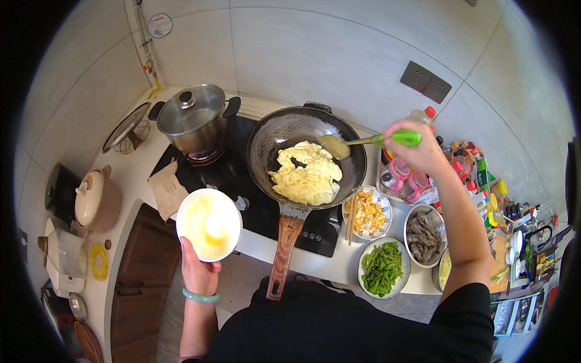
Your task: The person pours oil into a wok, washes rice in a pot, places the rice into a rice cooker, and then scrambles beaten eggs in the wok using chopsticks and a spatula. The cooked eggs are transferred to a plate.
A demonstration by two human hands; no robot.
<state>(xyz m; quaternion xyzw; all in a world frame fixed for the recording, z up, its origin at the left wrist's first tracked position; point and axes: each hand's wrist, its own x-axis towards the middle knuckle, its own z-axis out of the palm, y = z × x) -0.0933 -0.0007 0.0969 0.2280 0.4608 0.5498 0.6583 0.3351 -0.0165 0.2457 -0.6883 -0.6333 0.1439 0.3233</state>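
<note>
My left hand holds a white bowl with yellow egg residue on its inside, tilted in front of the cooktop. In my right hand is a spatula with a green handle. Its flat head is over the right side of the wok, beside the cooked egg; whether it touches the pan is hard to tell. Soft yellow scrambled egg lies in the dark wok, whose wooden handle points toward me.
A lidded steel pot stands over a lit burner on the black cooktop, near a beige cloth. At right are a patterned plate with chopsticks, cut green peppers, a bowl of shrimp and crowded seasoning bottles.
</note>
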